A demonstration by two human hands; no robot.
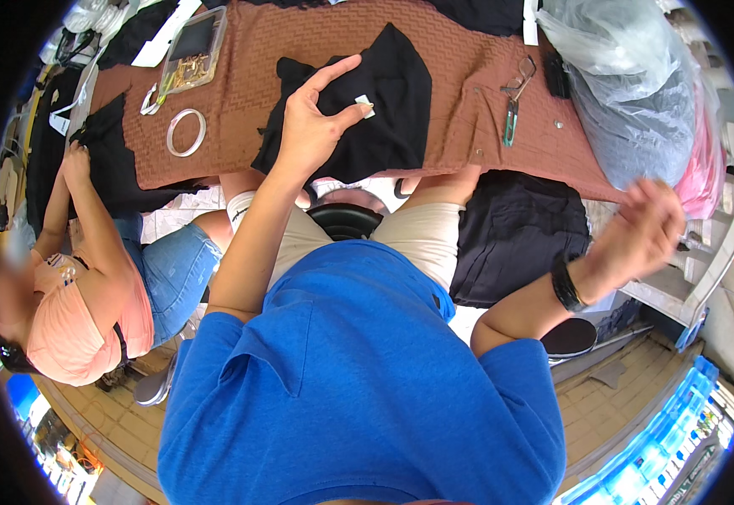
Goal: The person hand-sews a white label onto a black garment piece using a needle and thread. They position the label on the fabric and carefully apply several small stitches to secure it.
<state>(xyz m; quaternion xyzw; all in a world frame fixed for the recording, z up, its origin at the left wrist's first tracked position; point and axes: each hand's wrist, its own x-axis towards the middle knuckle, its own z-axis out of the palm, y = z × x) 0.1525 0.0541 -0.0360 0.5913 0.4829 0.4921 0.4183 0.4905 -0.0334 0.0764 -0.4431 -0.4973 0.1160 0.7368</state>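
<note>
A piece of black cloth (396, 80) lies on the brown-covered table in front of me. My left hand (312, 126) rests over it, index finger and thumb stretched wide apart. A small white label (364, 106) is on the cloth at the thumb's tip; whether the thumb presses it I cannot tell. My right hand (640, 231) is raised off to the right, beside a large grey plastic bag (636, 101). Motion smears its fingers, and nothing shows clearly in it. A black band circles that wrist.
Toward the table's right lie green-handled thread snips (510, 124) and a thin metal-framed item (520, 77). At left are a whitish ring-shaped roll (172, 139) and a clear box (207, 71) with gold-coloured pieces. A co-worker (89, 311) handles black cloth. Folded dark fabric (518, 236) sits beside my leg.
</note>
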